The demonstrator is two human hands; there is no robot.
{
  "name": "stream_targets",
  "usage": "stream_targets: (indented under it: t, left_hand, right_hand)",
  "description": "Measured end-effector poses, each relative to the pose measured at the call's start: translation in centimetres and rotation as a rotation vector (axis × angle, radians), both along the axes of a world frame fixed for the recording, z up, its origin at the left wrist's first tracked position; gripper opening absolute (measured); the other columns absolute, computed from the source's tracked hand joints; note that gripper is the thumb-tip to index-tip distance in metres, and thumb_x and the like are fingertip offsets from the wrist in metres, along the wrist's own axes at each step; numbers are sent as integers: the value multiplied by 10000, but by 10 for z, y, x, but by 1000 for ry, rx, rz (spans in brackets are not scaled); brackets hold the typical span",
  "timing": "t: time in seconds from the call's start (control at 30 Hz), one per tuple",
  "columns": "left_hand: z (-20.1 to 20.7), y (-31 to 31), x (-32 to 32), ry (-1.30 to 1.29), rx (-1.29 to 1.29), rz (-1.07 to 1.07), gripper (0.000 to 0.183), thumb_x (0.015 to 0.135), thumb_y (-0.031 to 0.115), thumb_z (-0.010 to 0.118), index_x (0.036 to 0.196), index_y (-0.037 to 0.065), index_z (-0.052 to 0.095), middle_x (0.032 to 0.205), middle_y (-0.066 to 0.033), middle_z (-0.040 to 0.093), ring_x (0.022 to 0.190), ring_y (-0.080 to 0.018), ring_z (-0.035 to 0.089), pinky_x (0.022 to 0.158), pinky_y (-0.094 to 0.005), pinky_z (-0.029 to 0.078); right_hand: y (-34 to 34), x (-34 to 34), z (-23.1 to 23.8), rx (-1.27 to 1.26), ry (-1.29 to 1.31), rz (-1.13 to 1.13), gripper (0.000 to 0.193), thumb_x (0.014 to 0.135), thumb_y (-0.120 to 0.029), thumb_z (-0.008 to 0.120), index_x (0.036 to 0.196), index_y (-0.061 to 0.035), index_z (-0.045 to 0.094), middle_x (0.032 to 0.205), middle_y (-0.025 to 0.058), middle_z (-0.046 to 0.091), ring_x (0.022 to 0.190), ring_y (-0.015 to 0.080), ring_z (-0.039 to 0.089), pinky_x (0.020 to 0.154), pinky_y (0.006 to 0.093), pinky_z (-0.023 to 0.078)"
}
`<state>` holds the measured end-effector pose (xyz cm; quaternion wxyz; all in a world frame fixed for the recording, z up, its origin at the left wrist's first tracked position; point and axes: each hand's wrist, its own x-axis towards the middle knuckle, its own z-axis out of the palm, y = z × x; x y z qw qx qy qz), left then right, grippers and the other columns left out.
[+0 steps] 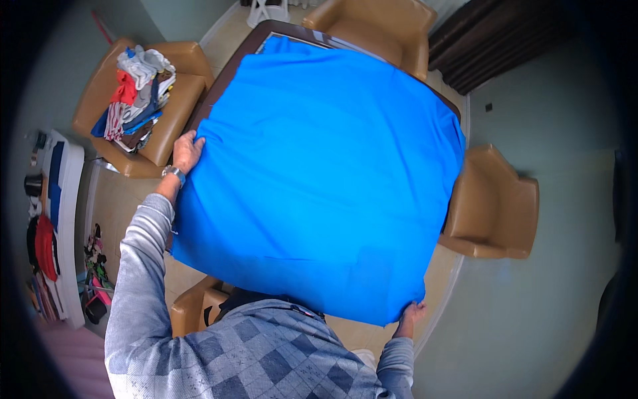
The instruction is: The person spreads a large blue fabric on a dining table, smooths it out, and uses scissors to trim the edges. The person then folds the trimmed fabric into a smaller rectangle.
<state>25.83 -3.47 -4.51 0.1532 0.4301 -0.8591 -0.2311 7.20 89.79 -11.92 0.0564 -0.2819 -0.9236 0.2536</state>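
A large bright blue cloth (319,159) lies spread over a dark-framed table (229,83), with soft creases and a near edge that hangs toward my body. My left hand (188,151) grips the cloth's left edge, fingers closed on gathered folds; a metal watch is on that wrist. At the near right corner my right hand (415,312) pinches the cloth, its fingers partly hidden by the fabric. The far left corner of the cloth is slightly rumpled near the table's far edge.
A tan armchair (183,100) at the left holds a pile of folded clothes (136,93). Other tan armchairs stand at the far side (379,26), at the right (492,206) and close to me (193,306). Dark curtains (492,50) hang far right; a white shelf unit (70,233) stands left.
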Motion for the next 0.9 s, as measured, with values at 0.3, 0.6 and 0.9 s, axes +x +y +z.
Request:
stream_targets:
  t: [0.3,0.6,0.9]
  left_hand:
    - [6,-57,-97,88,-163,60,396,998,335,758,1275,51,747,1187,-279,759,1151,-466,722,981,-508,578]
    - [-2,-56,-29,51,-290,-142,457,1041,289,704,1403,21,628,1303,-266,694,1229,-451,657,1072,-511,519]
    - [0,123,192,45,-206,-42,218,1076,158,691,1219,-5,723,1067,-171,708,955,-292,706,866,-411,582]
  right_hand:
    - [-37,-40,16,18,67,121,350,911,3,771,1220,19,609,995,76,647,967,221,637,941,387,531]
    - [-73,-32,20,-12,254,236,360,982,-65,776,1292,28,619,1054,75,699,944,178,651,903,347,556]
    - [-102,57,54,-541,-114,23,237,1070,-265,738,1138,-39,716,844,-37,645,769,60,552,717,249,494]
